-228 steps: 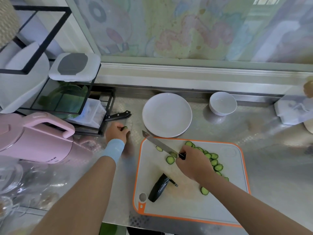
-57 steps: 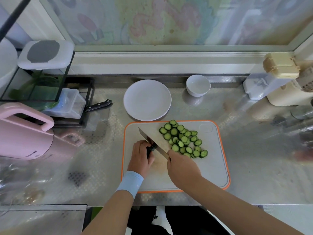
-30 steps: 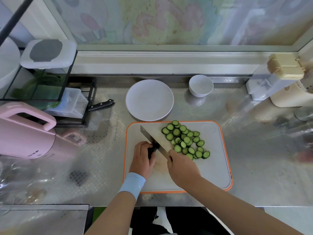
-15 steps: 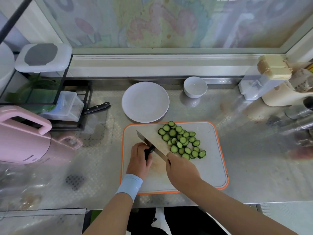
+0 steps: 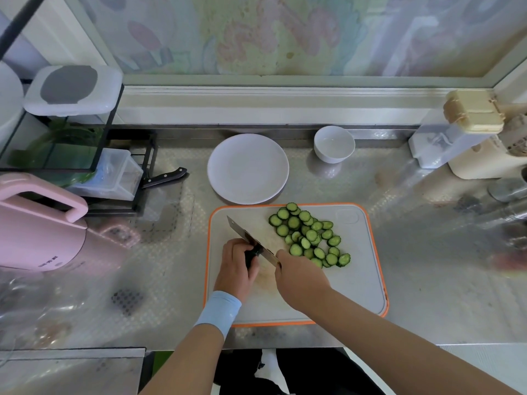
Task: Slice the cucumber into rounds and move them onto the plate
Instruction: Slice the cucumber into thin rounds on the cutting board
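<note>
A short dark stub of cucumber (image 5: pixel 251 255) lies on the orange-rimmed cutting board (image 5: pixel 359 280). My left hand (image 5: pixel 237 269) grips it, covering most of it. My right hand (image 5: pixel 299 277) holds a knife (image 5: pixel 251 240) whose blade rests against the stub, tip pointing to the far left. Several cucumber rounds (image 5: pixel 309 236) lie in a loose pile on the board's far right part. The white plate (image 5: pixel 247 168) stands bare just behind the board.
A small white bowl (image 5: pixel 334 143) sits right of the plate. A second knife (image 5: pixel 165 178) pokes out from a black rack (image 5: pixel 119 155) at the left. A pink kettle (image 5: pixel 40 223) stands at the left, white containers (image 5: pixel 456 135) at the far right. The counter's front edge is near my arms.
7.6 s ago the rounds lay scattered and the cucumber piece was longer. Since then the pile has gathered at the board's far right; in the last second both hands stay at the stub.
</note>
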Demonstrator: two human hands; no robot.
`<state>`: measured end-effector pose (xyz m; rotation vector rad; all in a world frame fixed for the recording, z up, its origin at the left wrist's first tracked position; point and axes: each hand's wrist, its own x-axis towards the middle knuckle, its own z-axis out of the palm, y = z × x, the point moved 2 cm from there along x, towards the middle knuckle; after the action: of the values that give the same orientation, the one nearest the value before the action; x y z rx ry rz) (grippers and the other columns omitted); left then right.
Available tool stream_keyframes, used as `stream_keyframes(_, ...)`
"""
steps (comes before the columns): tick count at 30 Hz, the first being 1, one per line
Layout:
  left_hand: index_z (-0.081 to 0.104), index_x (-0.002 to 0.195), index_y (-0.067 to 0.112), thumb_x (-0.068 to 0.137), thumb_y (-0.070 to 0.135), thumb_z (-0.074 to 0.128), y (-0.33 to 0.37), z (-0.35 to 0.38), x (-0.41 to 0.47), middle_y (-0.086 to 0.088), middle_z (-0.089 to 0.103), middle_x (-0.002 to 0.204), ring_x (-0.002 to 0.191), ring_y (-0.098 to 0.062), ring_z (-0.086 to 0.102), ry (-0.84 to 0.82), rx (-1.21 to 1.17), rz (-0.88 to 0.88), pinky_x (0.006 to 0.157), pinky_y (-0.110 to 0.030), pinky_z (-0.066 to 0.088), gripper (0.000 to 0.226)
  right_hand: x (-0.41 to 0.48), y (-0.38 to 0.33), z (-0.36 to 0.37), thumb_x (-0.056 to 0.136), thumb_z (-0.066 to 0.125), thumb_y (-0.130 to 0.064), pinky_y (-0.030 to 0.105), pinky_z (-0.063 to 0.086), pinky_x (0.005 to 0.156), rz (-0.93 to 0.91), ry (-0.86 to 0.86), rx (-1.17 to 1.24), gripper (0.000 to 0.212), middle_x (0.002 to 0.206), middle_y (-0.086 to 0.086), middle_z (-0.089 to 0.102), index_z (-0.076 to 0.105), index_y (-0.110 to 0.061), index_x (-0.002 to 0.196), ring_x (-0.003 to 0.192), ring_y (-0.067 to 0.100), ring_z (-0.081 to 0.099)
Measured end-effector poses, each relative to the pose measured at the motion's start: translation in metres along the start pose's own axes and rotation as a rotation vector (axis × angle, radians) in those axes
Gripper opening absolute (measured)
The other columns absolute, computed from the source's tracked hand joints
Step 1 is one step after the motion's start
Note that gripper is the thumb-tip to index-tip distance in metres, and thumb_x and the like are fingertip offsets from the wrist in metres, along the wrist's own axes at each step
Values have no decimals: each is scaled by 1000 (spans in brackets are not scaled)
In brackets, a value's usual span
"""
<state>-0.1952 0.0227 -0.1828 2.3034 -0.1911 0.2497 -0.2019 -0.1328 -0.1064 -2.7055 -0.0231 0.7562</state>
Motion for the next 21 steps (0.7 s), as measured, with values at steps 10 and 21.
stream_keyframes(10,54,105,9,84,17,55,4,-3,0,-3,48,110,98,-21,52,3,11,-2,85,-26,48,22,14,2,12,102,34,-28,28,31,45,-21,5,54,13,65,1,48,37,-23,90,58,24,48)
stream_keyframes(21,52,106,8,86,15,51,5,-4,-7,-7,47,109,99,-16,48,-8,8,-46,94,-9,34,21,-10,12,-4,100,39,-29,30,34,47,-3,48,153,19,67,-1,52,44,-20,84,56,19,46)
